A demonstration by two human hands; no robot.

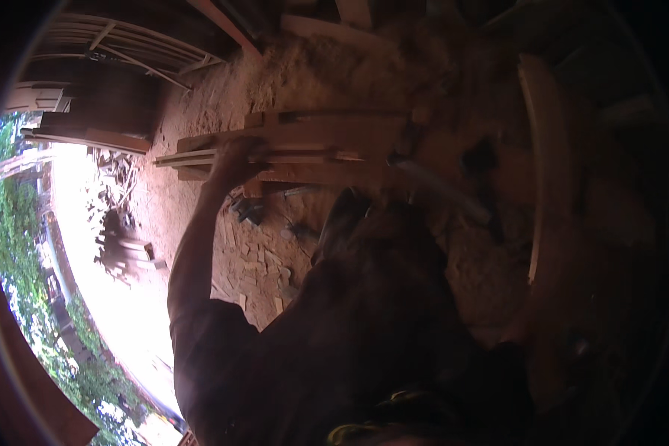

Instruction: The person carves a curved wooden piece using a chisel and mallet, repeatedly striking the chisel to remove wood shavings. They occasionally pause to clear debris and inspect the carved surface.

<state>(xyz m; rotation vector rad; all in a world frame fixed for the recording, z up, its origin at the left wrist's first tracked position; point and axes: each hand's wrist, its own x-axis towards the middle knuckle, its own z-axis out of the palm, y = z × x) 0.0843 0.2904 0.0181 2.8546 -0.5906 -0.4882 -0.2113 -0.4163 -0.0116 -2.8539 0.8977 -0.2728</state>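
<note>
My left hand (238,160) reaches forward, its fingers closed over thin wooden strips (186,157) that lie side by side on a low wooden bench (334,134). The strips stick out past the bench's left end. My right arm (531,323) goes off to the right into deep shadow, and its hand cannot be made out. Near that arm stretches a long pale-edged plank (534,149). A dark, blurred tube-like thing (446,189) slants at the bench's right end.
Sawdust and wood offcuts (256,264) cover the ground before me. Dark small objects (247,209) lie beside the bench. Long slats (141,44) are stacked at the far left, with boards (97,140) nearer. Scrap wood (130,253) lies in bright daylight at left.
</note>
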